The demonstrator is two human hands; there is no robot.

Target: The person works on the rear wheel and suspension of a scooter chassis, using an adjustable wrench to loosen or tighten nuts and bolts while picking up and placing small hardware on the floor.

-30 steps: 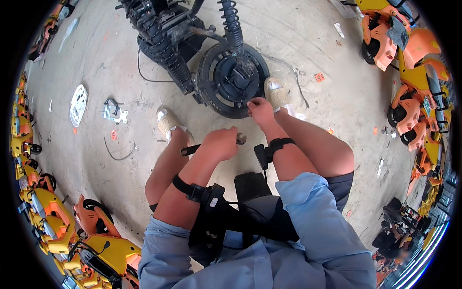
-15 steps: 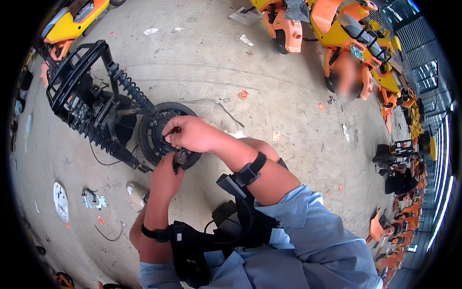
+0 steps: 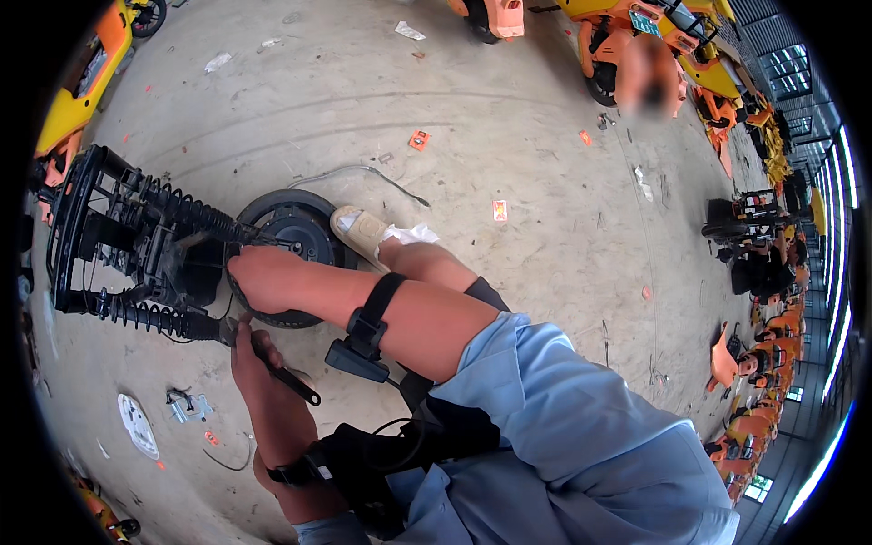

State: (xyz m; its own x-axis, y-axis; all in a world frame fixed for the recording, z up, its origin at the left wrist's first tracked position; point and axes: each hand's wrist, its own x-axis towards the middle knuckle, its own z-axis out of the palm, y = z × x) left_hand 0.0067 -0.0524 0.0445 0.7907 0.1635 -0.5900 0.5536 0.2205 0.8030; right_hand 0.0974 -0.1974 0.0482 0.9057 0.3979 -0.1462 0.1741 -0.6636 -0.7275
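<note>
1. Black-handled wrench in left hand, fingers curled shut round it; handle slants down-right, away from shock absorber.
2. Wheel lies up-right of left fingers; right hand nearer, overlapping it in view.
3. Right fingers mostly hidden: can't tell opening, hold or contact.
4. Wheel: dark tyre, dull round hub. Wrench: slim handle, hole at end.

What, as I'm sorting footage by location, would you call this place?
Probably a scooter workshop or warehouse: scooters stand around, a bare frame with a wheel sits on the floor, and the left hand holds a wrench.
</note>
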